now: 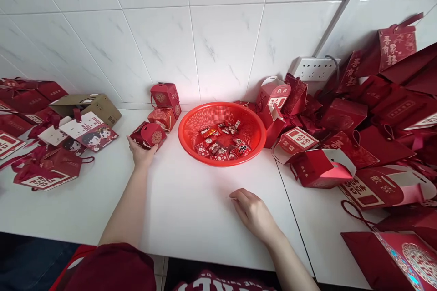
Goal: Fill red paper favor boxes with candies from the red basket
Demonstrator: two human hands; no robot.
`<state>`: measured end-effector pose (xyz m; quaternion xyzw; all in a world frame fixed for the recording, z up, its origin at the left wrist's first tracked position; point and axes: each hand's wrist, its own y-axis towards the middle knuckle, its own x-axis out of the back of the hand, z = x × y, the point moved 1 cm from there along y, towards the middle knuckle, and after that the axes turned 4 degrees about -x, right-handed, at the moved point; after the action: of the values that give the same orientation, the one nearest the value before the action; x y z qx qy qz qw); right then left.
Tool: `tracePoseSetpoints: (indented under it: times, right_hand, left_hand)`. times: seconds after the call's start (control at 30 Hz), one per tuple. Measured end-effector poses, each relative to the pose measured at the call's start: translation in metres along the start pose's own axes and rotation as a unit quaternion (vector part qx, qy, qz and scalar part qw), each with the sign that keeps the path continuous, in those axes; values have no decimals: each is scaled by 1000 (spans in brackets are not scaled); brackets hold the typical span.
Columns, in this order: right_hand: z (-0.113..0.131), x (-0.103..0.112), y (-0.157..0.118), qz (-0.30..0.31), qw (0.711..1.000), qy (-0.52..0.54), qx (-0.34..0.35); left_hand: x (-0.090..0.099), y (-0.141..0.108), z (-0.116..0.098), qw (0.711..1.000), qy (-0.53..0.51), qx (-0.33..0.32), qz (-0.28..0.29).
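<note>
Dark red and folded from card, a small box with a round gold emblem [147, 135] sits in the left hand [142, 152], its fingers wrapped around the sides — on the white tabletop [191, 218], just beside two stacked small red boxes [164, 105] near the tiled wall. The right hand [253, 211] is over the table in front of the round red plastic basket of wrapped sweets [221, 108], thumb and fingertips pinched together on a tiny pale scrap [231, 198] — too small to identify.
</note>
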<state>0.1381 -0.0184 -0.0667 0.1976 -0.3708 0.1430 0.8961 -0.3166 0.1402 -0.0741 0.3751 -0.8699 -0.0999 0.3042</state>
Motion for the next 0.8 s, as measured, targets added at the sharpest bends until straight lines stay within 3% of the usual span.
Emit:
tracePoseSetpoints:
  times: [0.17,0.33,0.5,0.7,0.8]
  right_hand:
    - [2,-3,-2,10,1000,-3,10]
    - [5,-5,-2,16,1000,-7,21]
    - [5,-4,-1,5,1000,-14,20]
    - [4,-7,-2,17,1000,-5,18]
    - [4,-8,-1,19,1000,-3,13]
  left_hand:
    - [15,-2,7,998,-45,-9,52]
    - [14,-11,-6,999,-14,-29,-31]
    - [5,-24,-22,994,52,-99,-6]
    - [0,-10,-17,996,80,-28,-10]
    - [4,-19,-26,992,105,-59,-42]
